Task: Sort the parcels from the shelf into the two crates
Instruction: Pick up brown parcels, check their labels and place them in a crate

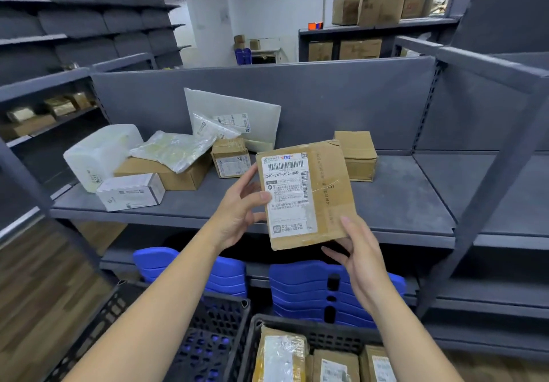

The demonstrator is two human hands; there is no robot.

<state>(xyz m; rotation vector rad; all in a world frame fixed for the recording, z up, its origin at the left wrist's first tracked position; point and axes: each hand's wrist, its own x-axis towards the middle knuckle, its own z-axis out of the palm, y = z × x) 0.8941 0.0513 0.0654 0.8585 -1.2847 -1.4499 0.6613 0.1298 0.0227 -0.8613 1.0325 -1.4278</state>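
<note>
I hold a flat brown cardboard parcel [326,191] with a white shipping label facing me, above the front edge of the grey shelf [401,203]. My left hand [237,209] grips its left edge, thumb on the label. My right hand [359,251] supports its lower right corner, thumb on the front. Below, the left black crate [208,337] shows nothing inside. The right black crate [315,326] holds several brown parcels [282,352]. On the shelf lie a small brown box [356,155], a taped box [230,158], a white box [130,191] and plastic mailers [175,146].
A white wrapped bundle [101,152] and a large white envelope [237,108] stand at the shelf's left and back. Blue stacked crates [306,289] sit on the lower shelf. A grey upright post [490,188] rises at the right. Wooden floor lies to the left.
</note>
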